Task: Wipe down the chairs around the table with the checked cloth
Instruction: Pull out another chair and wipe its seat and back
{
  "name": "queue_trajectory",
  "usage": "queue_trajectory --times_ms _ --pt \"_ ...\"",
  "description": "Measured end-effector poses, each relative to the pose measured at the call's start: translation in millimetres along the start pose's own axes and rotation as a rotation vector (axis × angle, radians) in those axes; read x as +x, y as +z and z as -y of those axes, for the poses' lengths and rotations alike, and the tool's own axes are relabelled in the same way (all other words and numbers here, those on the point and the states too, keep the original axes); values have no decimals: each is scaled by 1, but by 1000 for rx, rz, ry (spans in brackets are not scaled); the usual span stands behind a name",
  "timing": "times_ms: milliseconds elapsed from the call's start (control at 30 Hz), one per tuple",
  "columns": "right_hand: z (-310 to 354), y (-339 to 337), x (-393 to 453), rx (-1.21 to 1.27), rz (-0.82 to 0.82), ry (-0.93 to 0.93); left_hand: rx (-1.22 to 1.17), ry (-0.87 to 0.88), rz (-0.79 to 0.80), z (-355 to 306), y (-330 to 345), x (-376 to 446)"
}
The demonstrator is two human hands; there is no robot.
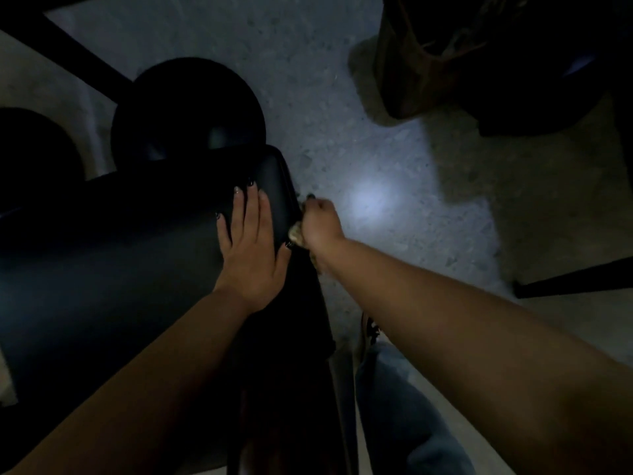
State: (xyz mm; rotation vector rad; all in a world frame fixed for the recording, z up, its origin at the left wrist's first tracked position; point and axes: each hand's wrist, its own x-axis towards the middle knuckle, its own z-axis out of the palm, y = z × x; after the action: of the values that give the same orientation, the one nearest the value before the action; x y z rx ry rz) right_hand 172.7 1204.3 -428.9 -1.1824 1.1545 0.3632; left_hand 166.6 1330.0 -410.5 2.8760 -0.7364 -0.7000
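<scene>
A: Head view, looking straight down in very dim light. The left hand (250, 248) lies flat on the dark backrest of the chair (120, 252), fingers straight and a little spread, with the thumb hooked over the backrest's right edge.

B: And the right hand (320, 222)?

A: Curled tight, just beside that same right edge of the chair. It bunches the checked cloth (296, 234) in its grip. Only a pale scrap of the fabric shows, squeezed between the fist and the chair's side, with a bit more peeking out under the wrist.

B: So the cloth sits against the chair?

A: It looks pressed to the side edge of the backrest, right by the left thumb. The check pattern is too dark and blurred to make out.

B: What else is down there?

A: Beyond the backrest, a round black seat (188, 108), and a second round one (30, 145) at the far left. A speckled floor (308, 63) carries one bright patch of light (373, 200) just right of the fist. Upper right, a brown bag (428, 63) rests against something dark. At the bottom, a leg in blue jeans (400, 416) and a shoe (368, 332) with laces.
</scene>
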Motion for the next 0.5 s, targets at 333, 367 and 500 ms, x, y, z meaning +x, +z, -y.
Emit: queue_trajectory --times_ms 333,367,500 --pt "74 6 10 40 230 -172 -48 31 76 3 -6 4" --pt "64 3 5 111 237 -121 -52 33 92 4 -7 4" --pt "2 -18 -15 40 212 -15 -53 23 121 4 -7 5"
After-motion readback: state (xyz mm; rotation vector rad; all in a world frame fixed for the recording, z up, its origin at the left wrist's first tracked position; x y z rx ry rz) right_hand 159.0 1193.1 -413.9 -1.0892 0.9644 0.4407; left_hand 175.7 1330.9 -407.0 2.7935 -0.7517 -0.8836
